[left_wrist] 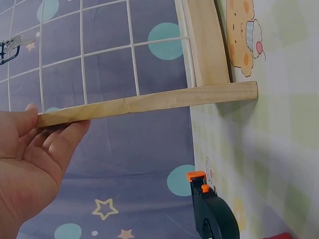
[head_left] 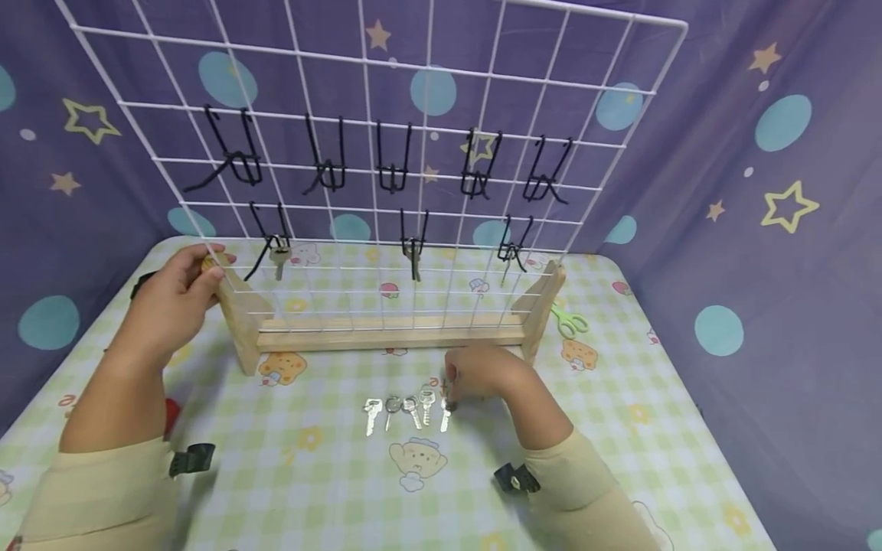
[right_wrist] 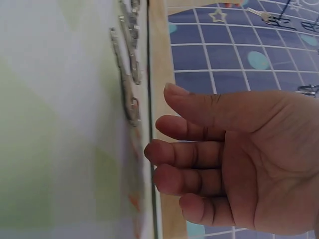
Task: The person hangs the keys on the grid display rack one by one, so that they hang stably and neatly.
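Observation:
A white wire grid rack [head_left: 434, 218] stands on a wooden base [head_left: 386, 337]. My left hand [head_left: 175, 295] grips the upper end of its left wooden side panel [left_wrist: 149, 102], thumb on one face and fingers on the other. Several loose silver keys lie in a row on the table in front of the base. My right hand [head_left: 482, 373] is over the row's right end, fingertips close by the rightmost key [head_left: 445, 413]. In the right wrist view its fingers are loosely bent with nothing between them, beside a key [right_wrist: 124, 79] on the cloth.
Black hooks [head_left: 393, 164] hang in two rows on the grid; the lower ones carry a left key [head_left: 279, 259], a middle key [head_left: 413, 260] and a right key [head_left: 508, 260]. Green scissors [head_left: 569, 321] lie right of the base. A dark object with orange parts [left_wrist: 214, 209] is near the left panel.

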Demonstrator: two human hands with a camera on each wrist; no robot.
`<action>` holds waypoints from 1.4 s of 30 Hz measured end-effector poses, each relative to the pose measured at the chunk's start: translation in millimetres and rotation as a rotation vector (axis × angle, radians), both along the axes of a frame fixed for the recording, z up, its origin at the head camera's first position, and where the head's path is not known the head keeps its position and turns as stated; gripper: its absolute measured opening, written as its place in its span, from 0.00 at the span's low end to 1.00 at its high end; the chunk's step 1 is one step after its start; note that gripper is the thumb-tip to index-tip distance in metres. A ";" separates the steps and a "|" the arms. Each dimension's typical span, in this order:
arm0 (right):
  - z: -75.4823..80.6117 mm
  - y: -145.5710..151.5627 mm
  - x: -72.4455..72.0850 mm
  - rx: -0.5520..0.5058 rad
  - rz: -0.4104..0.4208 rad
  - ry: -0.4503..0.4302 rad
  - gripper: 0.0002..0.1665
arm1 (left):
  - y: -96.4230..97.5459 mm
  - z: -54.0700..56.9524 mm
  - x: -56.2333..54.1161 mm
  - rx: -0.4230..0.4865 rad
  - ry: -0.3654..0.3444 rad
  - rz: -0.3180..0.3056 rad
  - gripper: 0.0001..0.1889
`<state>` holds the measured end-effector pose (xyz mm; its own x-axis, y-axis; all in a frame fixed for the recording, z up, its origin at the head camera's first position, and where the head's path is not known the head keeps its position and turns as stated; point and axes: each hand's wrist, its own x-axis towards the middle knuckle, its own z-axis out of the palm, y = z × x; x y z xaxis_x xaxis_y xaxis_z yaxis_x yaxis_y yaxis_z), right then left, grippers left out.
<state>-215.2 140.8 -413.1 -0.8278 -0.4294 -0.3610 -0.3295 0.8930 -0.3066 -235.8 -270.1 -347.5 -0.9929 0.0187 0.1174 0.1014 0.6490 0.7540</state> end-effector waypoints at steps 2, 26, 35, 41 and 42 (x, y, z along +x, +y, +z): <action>-3.3 -1.7 0.3 0.014 0.008 -0.005 0.15 | 0.0 0.9 0.5 -0.002 0.004 -0.002 0.31; -6.0 -0.7 -0.5 -0.013 0.100 -0.024 0.12 | 0.6 0.9 2.4 -0.037 0.009 -0.004 0.32; 26.3 10.5 7.7 -0.075 0.080 0.042 0.09 | 0.6 0.3 1.5 -0.042 0.020 -0.007 0.31; 58.9 28.2 21.4 -0.258 0.116 0.110 0.07 | 0.5 -0.8 0.9 -0.044 0.028 -0.002 0.31; 64.1 31.2 24.2 -0.295 0.123 0.125 0.06 | 0.5 -0.9 0.7 -0.037 0.031 -0.004 0.31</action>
<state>-191.0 172.1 -348.9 -0.7930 -0.6000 -0.1054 -0.4807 0.7226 -0.4967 -235.1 -269.6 -348.4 -0.9887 0.0272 0.1476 0.1269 0.6763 0.7256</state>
